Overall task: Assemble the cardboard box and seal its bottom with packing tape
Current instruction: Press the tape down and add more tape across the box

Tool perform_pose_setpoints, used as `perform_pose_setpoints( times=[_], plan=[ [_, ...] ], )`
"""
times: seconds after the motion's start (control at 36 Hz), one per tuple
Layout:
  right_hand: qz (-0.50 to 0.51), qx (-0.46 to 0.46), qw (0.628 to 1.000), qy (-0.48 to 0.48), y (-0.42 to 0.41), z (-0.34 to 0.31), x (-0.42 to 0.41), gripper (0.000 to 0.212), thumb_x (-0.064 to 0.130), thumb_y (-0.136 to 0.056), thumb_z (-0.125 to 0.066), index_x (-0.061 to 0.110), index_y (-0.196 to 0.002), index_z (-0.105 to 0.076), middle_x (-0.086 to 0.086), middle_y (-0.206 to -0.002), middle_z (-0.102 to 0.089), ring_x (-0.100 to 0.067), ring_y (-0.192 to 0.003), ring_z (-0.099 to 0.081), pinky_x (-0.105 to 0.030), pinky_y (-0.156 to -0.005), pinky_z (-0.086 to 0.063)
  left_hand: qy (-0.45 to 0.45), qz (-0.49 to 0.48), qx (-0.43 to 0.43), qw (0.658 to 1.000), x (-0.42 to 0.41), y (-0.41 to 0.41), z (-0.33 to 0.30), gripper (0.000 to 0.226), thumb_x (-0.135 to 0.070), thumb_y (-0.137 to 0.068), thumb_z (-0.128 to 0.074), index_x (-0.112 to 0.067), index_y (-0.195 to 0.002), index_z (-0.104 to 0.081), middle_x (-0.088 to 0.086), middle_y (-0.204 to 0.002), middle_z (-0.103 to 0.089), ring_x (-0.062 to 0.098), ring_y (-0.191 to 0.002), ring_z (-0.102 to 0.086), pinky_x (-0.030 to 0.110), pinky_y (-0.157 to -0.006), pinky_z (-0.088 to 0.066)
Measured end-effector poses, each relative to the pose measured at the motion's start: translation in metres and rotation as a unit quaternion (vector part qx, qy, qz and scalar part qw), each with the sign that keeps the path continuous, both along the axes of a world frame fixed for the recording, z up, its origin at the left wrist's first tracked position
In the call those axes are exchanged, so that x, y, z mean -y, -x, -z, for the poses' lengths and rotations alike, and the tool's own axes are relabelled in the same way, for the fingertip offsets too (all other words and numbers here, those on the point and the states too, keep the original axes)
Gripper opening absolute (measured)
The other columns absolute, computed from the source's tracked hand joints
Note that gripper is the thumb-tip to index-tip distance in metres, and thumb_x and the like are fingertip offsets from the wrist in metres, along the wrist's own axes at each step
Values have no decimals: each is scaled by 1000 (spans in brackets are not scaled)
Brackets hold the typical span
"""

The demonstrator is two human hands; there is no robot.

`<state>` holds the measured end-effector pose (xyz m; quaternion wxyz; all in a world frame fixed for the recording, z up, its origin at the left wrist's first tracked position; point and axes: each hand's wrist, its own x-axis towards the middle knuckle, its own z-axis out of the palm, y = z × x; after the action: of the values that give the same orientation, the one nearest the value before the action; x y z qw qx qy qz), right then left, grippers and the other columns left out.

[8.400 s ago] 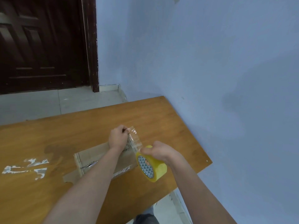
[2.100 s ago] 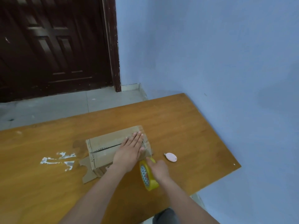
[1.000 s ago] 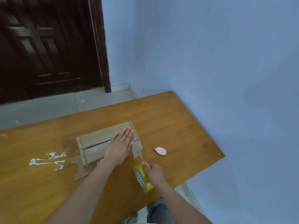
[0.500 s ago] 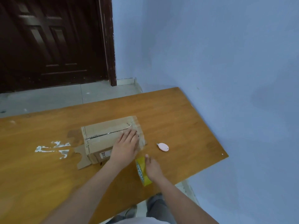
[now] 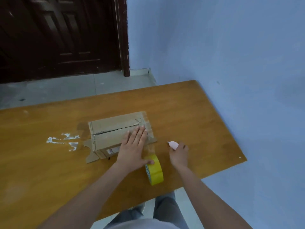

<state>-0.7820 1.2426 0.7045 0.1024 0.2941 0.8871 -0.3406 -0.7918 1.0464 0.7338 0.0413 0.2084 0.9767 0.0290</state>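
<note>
Wooden table (image 5: 198, 113): 1 box (image 5: 109, 134) under flat-fingered left hand (image 5: 132, 147), 1 tape roll (image 5: 155, 169), right hand (image 5: 179, 154) curling on pink cutter (image 5: 173, 144)

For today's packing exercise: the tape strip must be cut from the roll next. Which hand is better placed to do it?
The right hand: it already grips the pink cutter beside the tape roll. The left hand presses flat on the cardboard box.

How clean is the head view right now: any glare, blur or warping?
Head view: dim, flat light, no hard shadows; glare glints on the clear tape over the brown cardboard box; wide-angle bends the wooden table edges; the right hand looks slightly soft.
</note>
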Motion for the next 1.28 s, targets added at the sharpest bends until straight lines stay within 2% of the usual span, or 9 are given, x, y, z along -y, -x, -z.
perform_pose_setpoints(
  times=[0.11,0.25,0.36,0.47,0.56,0.72,0.97,1.11,1.28],
  plan=[
    [-78,50,994,-63,15,11,-22,64,29,-91,-59,14,-144,-27,-15,-148,-22,-38,-133,-28,-41,-106,-32,21,-5,-3,1000,0,-1,-2,123,-92,-64,-29,-13,-142,22,2,-151,25,22,-137,31,43,-114,16],
    [-167,64,970,-164,17,29,-34,35,28,-98,-44,19,-131,-43,-10,-139,-34,-31,-125,-32,-41,-92,-41,33,-6,-2,999,-1,-1,-3,122,-93,-63,-26,-14,-142,24,3,-152,24,22,-140,27,43,-115,14],
    [-202,38,960,-190,13,36,-38,35,31,-98,-44,14,-128,-46,-10,-132,-41,-28,-122,-36,-38,-90,-43,33,-5,-2,999,-2,-1,-6,121,-92,-63,-31,-12,-146,5,5,-155,7,25,-144,11,44,-116,3],
    [-157,-21,984,-81,8,27,-39,36,32,-94,-52,5,-117,-53,-13,-110,-59,-28,-100,-57,-34,-77,-45,41,-5,0,999,-2,-2,-8,121,-91,-63,-32,-12,-146,4,5,-155,6,25,-144,10,43,-116,6],
    [-125,-124,983,62,1,8,-30,22,25,-89,-59,15,-108,-59,1,-93,-60,-8,-76,-56,-13,-57,-41,36,-7,11,999,-2,-2,-8,122,-91,-63,-35,-11,-147,4,6,-156,4,26,-144,7,44,-116,3],
    [-220,-194,943,160,-17,-20,1,25,28,-79,-63,36,-101,-55,22,-90,-55,8,-85,-55,-5,-66,-42,32,-9,15,999,-2,-2,-9,122,-92,-63,-33,-11,-147,6,4,-155,10,24,-144,13,43,-116,7],
    [-241,-160,949,125,-13,-22,24,30,27,-83,-63,23,-113,-62,13,-91,-52,0,-79,-52,-8,-64,-40,28,-7,10,1000,-1,-3,-9,121,-89,-65,-36,-13,-145,12,3,-154,13,23,-143,15,41,-115,12],
    [-235,-163,953,95,-13,-25,27,32,26,-85,-63,19,-116,-62,5,-96,-54,-10,-82,-52,-17,-66,-41,11,-9,5,1000,-2,-4,-12,121,-85,-62,-50,-8,-147,-15,9,-156,-16,27,-144,-12,44,-115,-4],
    [-208,-158,964,48,-13,-23,25,35,29,-87,-60,18,-120,-59,3,-101,-55,-10,-87,-51,-20,-66,-40,30,-10,6,999,-2,-3,-7,120,-90,-64,-37,-12,-146,5,4,-156,5,24,-145,6,43,-116,8]
  ],
)
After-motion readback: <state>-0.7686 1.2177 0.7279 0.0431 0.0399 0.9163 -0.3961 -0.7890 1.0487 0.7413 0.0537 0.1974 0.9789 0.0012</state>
